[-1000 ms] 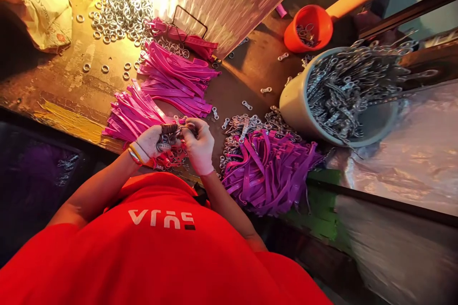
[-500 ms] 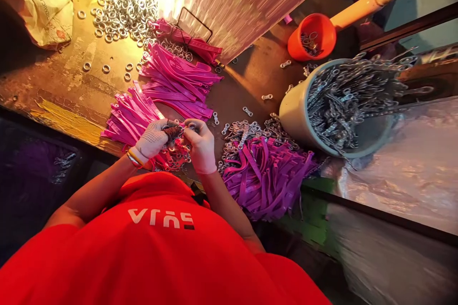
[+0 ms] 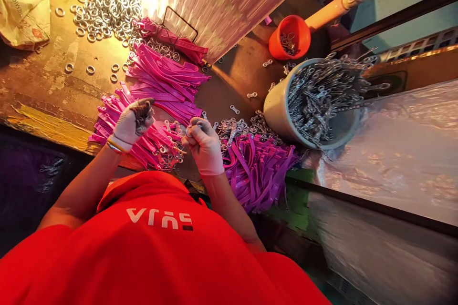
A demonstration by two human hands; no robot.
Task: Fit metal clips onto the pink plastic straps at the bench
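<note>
My left hand (image 3: 135, 121), in a white glove with dark-stained fingers, is over the pink straps (image 3: 119, 109). Its palm is turned inward, its fingers are loosely bent and apart, and I see nothing held in it. My right hand (image 3: 206, 147), also gloved, is pinched around a small grey metal piece (image 3: 189, 130) whose exact shape is mostly hidden by the fingers. Between the hands lie pink strap ends with metal fittings (image 3: 167, 147). A heap of purple straps (image 3: 259, 176) sits to the right of my right hand.
Many metal rings (image 3: 103, 5) are spread at the far left, near a paper sack (image 3: 23, 7). Small metal links (image 3: 234, 109) lie scattered mid-table. A grey bucket (image 3: 277, 107) of twisted metal pieces and an orange cup (image 3: 301, 38) stand at the right. A translucent ribbed panel (image 3: 229, 0) rises behind.
My hands have come apart: the left has moved left and up and loosened its fingers, while the right stays pinched. The whole view has shifted, so the table things appear further left.
</note>
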